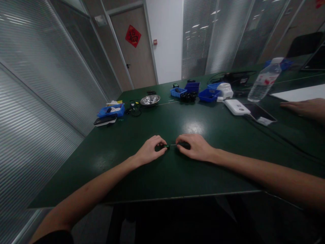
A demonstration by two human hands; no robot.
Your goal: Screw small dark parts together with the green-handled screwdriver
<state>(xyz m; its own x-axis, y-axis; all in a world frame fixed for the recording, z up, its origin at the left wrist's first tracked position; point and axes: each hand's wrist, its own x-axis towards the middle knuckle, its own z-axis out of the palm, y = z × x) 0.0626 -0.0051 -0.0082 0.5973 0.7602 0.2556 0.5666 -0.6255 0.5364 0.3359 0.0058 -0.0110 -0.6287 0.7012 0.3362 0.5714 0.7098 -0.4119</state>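
Near the middle of the green table (122,176), my left hand (151,149) pinches a small dark piece with green on it (166,146) between thumb and fingers. My right hand (194,146) is closed around the black handle of a screwdriver (184,145). Its thin metal shaft points left, and the tip is at or very close to the green-marked piece; I cannot tell whether they touch. Fingers partly cover both things.
A metal bowl (150,100) of small parts and a loaded blue tray (111,111) stand at the back left. Blue bins (208,95) line the back. To the right are a white power bank (237,107), phone (259,113), water bottle (265,81) and another person's hand (304,107).
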